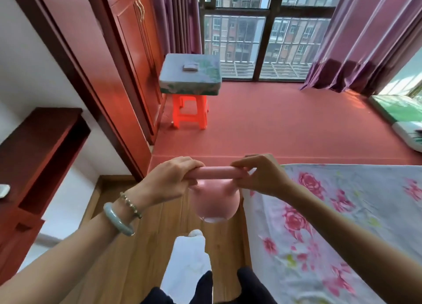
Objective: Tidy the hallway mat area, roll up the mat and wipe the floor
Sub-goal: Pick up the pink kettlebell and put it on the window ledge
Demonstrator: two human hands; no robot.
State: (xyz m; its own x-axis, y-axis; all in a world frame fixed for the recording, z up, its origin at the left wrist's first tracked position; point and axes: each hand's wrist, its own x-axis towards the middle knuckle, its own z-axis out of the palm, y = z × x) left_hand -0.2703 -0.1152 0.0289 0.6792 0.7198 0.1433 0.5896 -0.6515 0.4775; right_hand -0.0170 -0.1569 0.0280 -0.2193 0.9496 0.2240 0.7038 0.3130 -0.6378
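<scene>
Red-brown woodwork fills the left side of the room: a low cabinet point(43, 144) against the white wall, then a tall wardrobe point(130, 59) running back toward the window. Just right of the wardrobe an orange plastic stool point(190, 112) stands on the raised red platform point(285, 125), with a thick grey-green cushion point(190, 74) lying on top of it and a small flat object on the cushion that is too blurred to name. Below, over the wooden floor point(137, 246), the left hand point(170, 182) has its fingers curled over the left end of a pink rolled mat point(215, 173); a pale green bangle point(118, 221) and a beaded bracelet sit on that wrist. The roll is held level in the air between both hands, and a rounded pink flap of it hangs down beneath. A white cloth point(187, 265) lies on the floor under it, near the person's dark-clad legs. The right hand point(260, 176) pinches the roll's right end with thumb and fingers. To the right lies a bed point(342, 223) with a rose-print sheet, and purple curtains point(356, 41) hang beside the barred window behind
</scene>
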